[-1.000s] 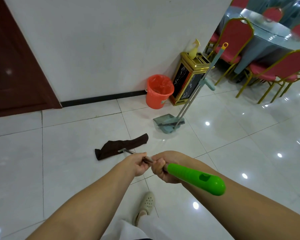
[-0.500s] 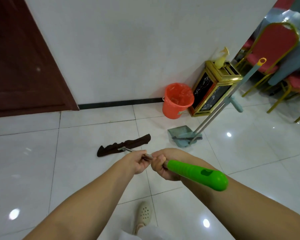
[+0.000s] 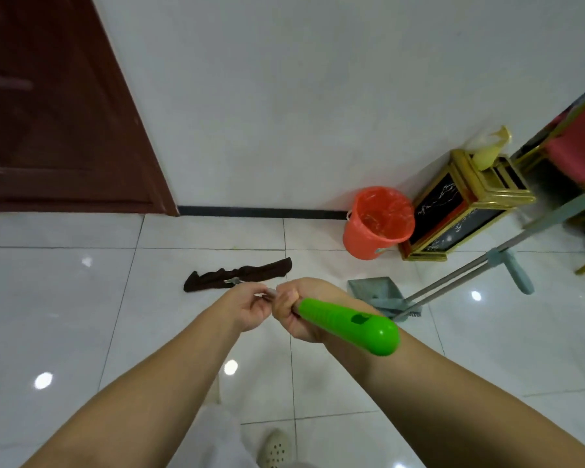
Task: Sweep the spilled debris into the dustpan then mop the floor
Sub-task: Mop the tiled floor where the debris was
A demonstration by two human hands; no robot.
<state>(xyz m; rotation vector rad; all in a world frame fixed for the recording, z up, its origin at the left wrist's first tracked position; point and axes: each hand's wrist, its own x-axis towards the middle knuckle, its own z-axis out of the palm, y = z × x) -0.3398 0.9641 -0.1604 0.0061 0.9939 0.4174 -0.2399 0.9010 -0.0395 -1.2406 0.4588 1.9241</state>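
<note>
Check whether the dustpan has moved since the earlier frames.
No. The dustpan still sits on the floor just in front of the orange bucket; only the camera has turned.

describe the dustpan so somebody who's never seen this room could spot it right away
Start at the white wall and find the orange bucket beside the gold-trimmed bin. On the tiles just in front of the bucket lies the dustpan. It is the only flat grey-green scoop, with a long metal handle slanting up to the right.

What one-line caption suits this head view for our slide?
Both hands, left hand and right hand, grip the green-handled mop, its brown mop cloth on the tiled floor.
</note>
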